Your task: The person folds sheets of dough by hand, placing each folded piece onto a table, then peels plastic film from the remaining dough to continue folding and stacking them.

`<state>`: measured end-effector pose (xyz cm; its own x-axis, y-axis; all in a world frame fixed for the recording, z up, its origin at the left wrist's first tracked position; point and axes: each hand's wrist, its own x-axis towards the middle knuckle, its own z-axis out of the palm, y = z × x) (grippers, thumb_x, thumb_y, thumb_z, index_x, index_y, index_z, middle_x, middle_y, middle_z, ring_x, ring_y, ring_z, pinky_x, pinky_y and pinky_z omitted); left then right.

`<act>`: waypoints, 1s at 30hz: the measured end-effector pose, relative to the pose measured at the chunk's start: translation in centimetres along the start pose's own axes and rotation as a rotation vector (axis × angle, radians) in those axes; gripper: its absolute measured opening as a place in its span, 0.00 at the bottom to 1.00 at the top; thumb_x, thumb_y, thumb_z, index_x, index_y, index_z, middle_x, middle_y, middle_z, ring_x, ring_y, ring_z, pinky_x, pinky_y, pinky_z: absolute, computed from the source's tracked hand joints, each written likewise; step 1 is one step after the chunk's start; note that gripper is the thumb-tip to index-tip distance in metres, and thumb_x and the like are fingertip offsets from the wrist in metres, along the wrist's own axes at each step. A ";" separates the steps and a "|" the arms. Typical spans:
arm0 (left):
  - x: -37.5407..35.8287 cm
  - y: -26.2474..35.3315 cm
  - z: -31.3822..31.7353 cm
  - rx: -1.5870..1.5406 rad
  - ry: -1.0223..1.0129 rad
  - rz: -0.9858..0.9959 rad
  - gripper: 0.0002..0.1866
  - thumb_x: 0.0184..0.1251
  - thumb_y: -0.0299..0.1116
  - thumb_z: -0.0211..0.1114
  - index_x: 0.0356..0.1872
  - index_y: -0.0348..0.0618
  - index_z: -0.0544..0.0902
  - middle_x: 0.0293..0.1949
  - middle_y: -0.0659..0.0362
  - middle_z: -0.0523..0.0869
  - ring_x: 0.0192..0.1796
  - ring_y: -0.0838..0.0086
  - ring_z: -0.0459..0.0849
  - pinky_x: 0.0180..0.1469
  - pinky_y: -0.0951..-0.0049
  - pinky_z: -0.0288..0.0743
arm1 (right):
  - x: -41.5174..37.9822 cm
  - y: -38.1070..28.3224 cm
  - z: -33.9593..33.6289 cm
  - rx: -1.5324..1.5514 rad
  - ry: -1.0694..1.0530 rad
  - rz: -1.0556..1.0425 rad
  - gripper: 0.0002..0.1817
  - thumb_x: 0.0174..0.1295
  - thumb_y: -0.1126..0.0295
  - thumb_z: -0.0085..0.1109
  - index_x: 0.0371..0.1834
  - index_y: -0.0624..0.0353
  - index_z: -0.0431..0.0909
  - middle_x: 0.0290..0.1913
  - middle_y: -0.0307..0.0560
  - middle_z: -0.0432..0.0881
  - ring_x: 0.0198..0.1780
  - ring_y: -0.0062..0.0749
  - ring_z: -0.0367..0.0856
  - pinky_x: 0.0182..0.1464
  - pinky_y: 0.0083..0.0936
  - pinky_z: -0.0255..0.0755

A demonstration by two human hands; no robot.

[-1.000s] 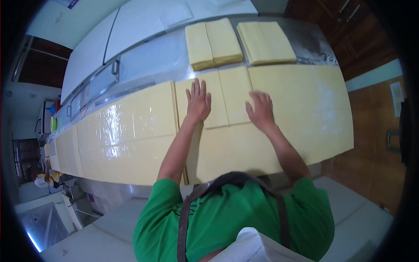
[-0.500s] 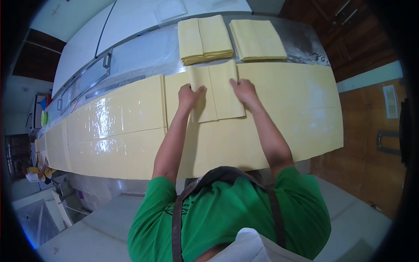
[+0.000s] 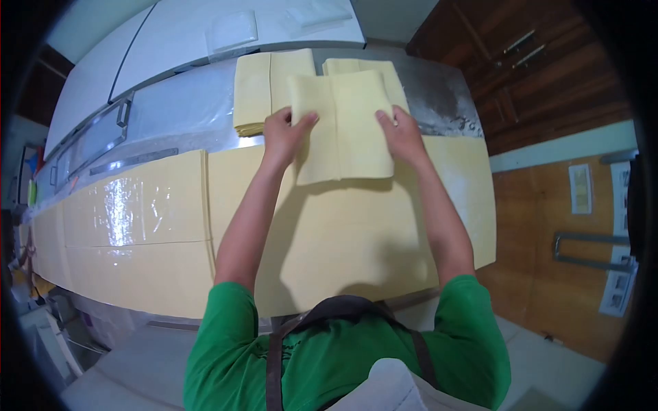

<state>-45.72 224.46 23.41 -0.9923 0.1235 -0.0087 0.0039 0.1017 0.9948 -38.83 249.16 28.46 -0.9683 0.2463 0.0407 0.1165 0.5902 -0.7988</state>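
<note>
Between my two hands is a folded pale yellow sheet (image 3: 343,130), which looks like dough. It is raised over the long yellow sheet (image 3: 329,240) spread on the table, and casts a shadow there. My left hand (image 3: 284,137) grips its left edge, thumb on top. My right hand (image 3: 404,137) grips the right edge the same way. Just behind the held sheet lie a left folded stack (image 3: 253,85) and a right folded stack (image 3: 387,72), the latter partly hidden by it.
Shiny clear plastic seems to cover the layered yellow sheets (image 3: 137,205) at the left. The metal tabletop (image 3: 439,96) shows at the back right. White cabinets (image 3: 178,41) line the far side, with a plastic packet (image 3: 232,31) on top. A wooden door (image 3: 541,205) stands at the right.
Both hands have lifted the folded sheet off the long sheet and moved it away from my body, toward the right stack. My view has shifted to the right.
</note>
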 end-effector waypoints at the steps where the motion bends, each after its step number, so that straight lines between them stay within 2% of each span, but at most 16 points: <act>1: 2.1 0.5 1.5 -0.017 0.018 0.010 0.15 0.60 0.36 0.75 0.36 0.31 0.87 0.26 0.58 0.87 0.26 0.80 0.78 0.31 0.72 0.73 | 2.1 0.8 -1.6 -0.014 -0.006 -0.021 0.19 0.73 0.58 0.57 0.46 0.67 0.79 0.38 0.49 0.87 0.40 0.24 0.82 0.44 0.30 0.76; 4: 7.7 2.2 5.7 -0.026 -0.065 -0.129 0.16 0.61 0.33 0.76 0.42 0.29 0.86 0.35 0.56 0.89 0.33 0.80 0.84 0.35 0.76 0.78 | 8.6 2.7 -5.7 -0.077 -0.030 -0.095 0.20 0.74 0.57 0.55 0.45 0.68 0.79 0.39 0.49 0.86 0.41 0.22 0.81 0.44 0.29 0.76; 6: 10.3 1.8 8.5 -0.195 -0.096 -0.193 0.18 0.58 0.34 0.79 0.42 0.30 0.86 0.35 0.53 0.89 0.34 0.73 0.87 0.37 0.71 0.81 | 12.4 5.6 -6.9 -0.082 -0.130 0.006 0.24 0.72 0.53 0.56 0.46 0.69 0.79 0.42 0.54 0.87 0.44 0.34 0.85 0.50 0.34 0.76; 7: 11.5 1.4 9.8 -0.207 -0.076 -0.187 0.18 0.58 0.34 0.79 0.42 0.30 0.86 0.35 0.53 0.89 0.34 0.73 0.87 0.37 0.71 0.81 | 14.0 7.1 -6.9 -0.091 -0.143 -0.013 0.24 0.72 0.53 0.56 0.46 0.69 0.79 0.42 0.54 0.87 0.44 0.34 0.85 0.50 0.34 0.76; 9: 13.2 -0.6 12.2 0.213 0.054 -0.129 0.24 0.52 0.37 0.82 0.45 0.30 0.84 0.38 0.48 0.90 0.38 0.60 0.89 0.43 0.65 0.83 | 16.0 10.6 -6.0 -0.561 -0.184 0.070 0.30 0.69 0.48 0.58 0.55 0.69 0.77 0.51 0.65 0.84 0.54 0.57 0.82 0.59 0.42 0.74; 10: 14.8 -3.7 13.6 0.314 0.110 -0.086 0.37 0.46 0.40 0.85 0.55 0.30 0.79 0.47 0.42 0.86 0.51 0.50 0.86 0.55 0.59 0.80 | 16.0 11.2 -5.5 -0.553 -0.197 0.061 0.30 0.69 0.48 0.58 0.55 0.69 0.77 0.51 0.65 0.84 0.54 0.57 0.82 0.59 0.42 0.74; 12: 14.3 -3.3 14.9 0.432 0.197 0.006 0.41 0.45 0.41 0.85 0.59 0.30 0.75 0.51 0.41 0.83 0.56 0.49 0.81 0.60 0.58 0.76 | 14.2 12.5 -3.7 -0.683 -0.157 0.151 0.36 0.67 0.44 0.59 0.60 0.69 0.73 0.59 0.68 0.79 0.62 0.61 0.76 0.64 0.43 0.70; 13: 13.8 -2.8 14.8 0.546 0.267 0.102 0.45 0.44 0.41 0.85 0.63 0.31 0.71 0.55 0.40 0.80 0.61 0.49 0.77 0.65 0.57 0.72 | 13.5 13.3 -3.4 -0.638 -0.123 0.122 0.38 0.67 0.43 0.59 0.63 0.70 0.71 0.61 0.68 0.77 0.64 0.60 0.74 0.66 0.44 0.68; 15: 13.1 -0.1 12.8 0.692 0.197 0.066 0.49 0.45 0.42 0.85 0.67 0.35 0.66 0.57 0.40 0.76 0.65 0.48 0.71 0.70 0.54 0.65 | 11.9 14.6 -4.0 -0.548 -0.029 0.065 0.39 0.68 0.44 0.59 0.67 0.70 0.68 0.63 0.68 0.75 0.66 0.58 0.73 0.67 0.43 0.67; 18: 14.3 1.4 3.9 0.659 0.330 0.414 0.32 0.48 0.39 0.82 0.55 0.40 0.80 0.53 0.46 0.79 0.63 0.50 0.72 0.67 0.54 0.66 | 7.0 17.6 -6.7 -0.282 0.130 0.044 0.35 0.69 0.51 0.61 0.69 0.67 0.67 0.58 0.63 0.79 0.60 0.48 0.78 0.64 0.38 0.70; 20: 17.8 -2.8 -6.9 0.714 0.478 0.588 0.14 0.57 0.33 0.74 0.44 0.42 0.87 0.48 0.49 0.86 0.56 0.54 0.81 0.61 0.59 0.73 | 2.3 20.1 -9.1 -0.132 0.160 0.169 0.30 0.69 0.57 0.62 0.67 0.66 0.69 0.53 0.57 0.80 0.54 0.39 0.79 0.59 0.32 0.73; 23: 18.0 -10.5 -20.3 0.966 0.417 0.272 0.14 0.62 0.40 0.72 0.43 0.42 0.89 0.44 0.51 0.90 0.48 0.57 0.88 0.51 0.59 0.80 | -6.9 24.8 -11.8 -0.120 0.213 0.214 0.24 0.70 0.64 0.60 0.64 0.68 0.71 0.50 0.51 0.80 0.50 0.32 0.78 0.55 0.28 0.74; 24: 15.9 -11.0 -21.1 1.057 0.353 0.120 0.14 0.61 0.42 0.73 0.43 0.46 0.90 0.45 0.53 0.90 0.48 0.57 0.88 0.52 0.60 0.80 | -9.7 25.6 -12.1 -0.107 0.244 0.254 0.22 0.70 0.66 0.59 0.63 0.68 0.71 0.50 0.50 0.80 0.50 0.31 0.78 0.55 0.27 0.74; 26: 13.6 -11.8 -20.5 1.075 0.421 0.118 0.13 0.61 0.42 0.73 0.43 0.48 0.90 0.44 0.53 0.91 0.48 0.57 0.88 0.53 0.60 0.80 | -14.6 26.2 -11.2 0.189 0.385 0.407 0.21 0.70 0.68 0.59 0.62 0.68 0.71 0.46 0.45 0.81 0.47 0.28 0.78 0.53 0.25 0.74; 28: 13.0 -12.5 -20.5 1.092 0.478 0.103 0.13 0.61 0.43 0.73 0.43 0.49 0.91 0.44 0.54 0.91 0.48 0.57 0.88 0.53 0.61 0.80 | -16.9 24.0 -10.4 0.152 0.384 0.421 0.20 0.70 0.69 0.59 0.61 0.68 0.73 0.45 0.44 0.82 0.46 0.26 0.78 0.53 0.23 0.74; 30: 13.5 -12.9 -20.9 1.021 0.509 0.057 0.12 0.63 0.45 0.71 0.40 0.53 0.91 0.45 0.56 0.90 0.47 0.58 0.86 0.56 0.52 0.74 | -18.1 20.0 -9.3 0.109 0.378 0.424 0.19 0.70 0.69 0.59 0.59 0.68 0.75 0.44 0.42 0.83 0.45 0.24 0.78 0.53 0.22 0.74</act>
<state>-61.79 204.15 12.58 -0.9216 -0.2371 0.3073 -0.0816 0.8924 0.4438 -16.88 263.67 17.32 -0.6936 0.7133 -0.1004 0.4343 0.3028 -0.8484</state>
